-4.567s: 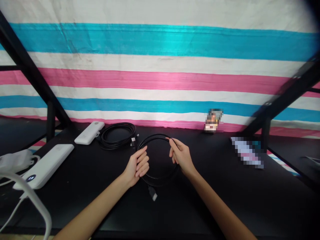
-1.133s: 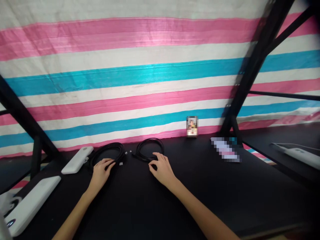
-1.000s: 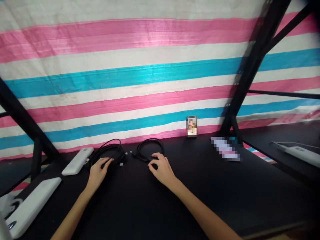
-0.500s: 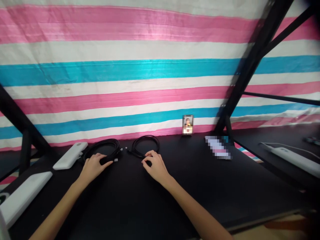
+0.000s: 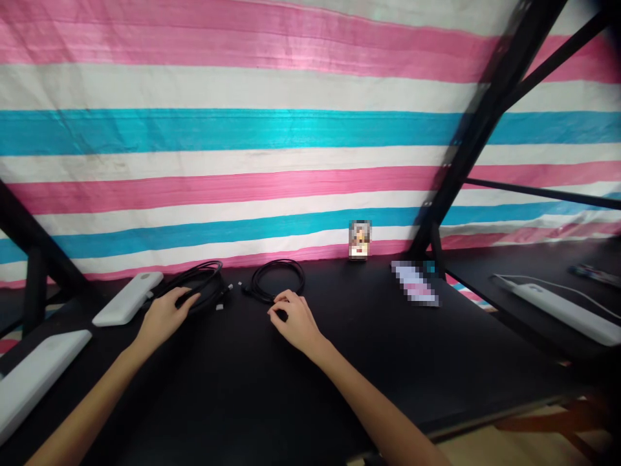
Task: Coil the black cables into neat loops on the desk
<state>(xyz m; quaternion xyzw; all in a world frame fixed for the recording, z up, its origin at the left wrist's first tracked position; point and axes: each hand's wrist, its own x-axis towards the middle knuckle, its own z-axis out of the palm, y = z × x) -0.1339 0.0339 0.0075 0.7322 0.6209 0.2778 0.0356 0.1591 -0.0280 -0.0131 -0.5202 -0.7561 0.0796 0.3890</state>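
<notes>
Striped sheeting (image 5: 242, 133), slanting black posts (image 5: 480, 139); black tabletop (image 5: 233, 388), coiled cables (image 5: 255, 292)

A thin, glossy black cable (image 5: 209, 295) sits at far left in a loose, uneven coil of several loops, pale plug ends (image 5: 220, 307) at its right side. Just to its right, a second slim black cable (image 5: 257, 294) forms a smaller, neater ring, a pale-tipped plug (image 5: 239, 283) at its left edge.
</notes>
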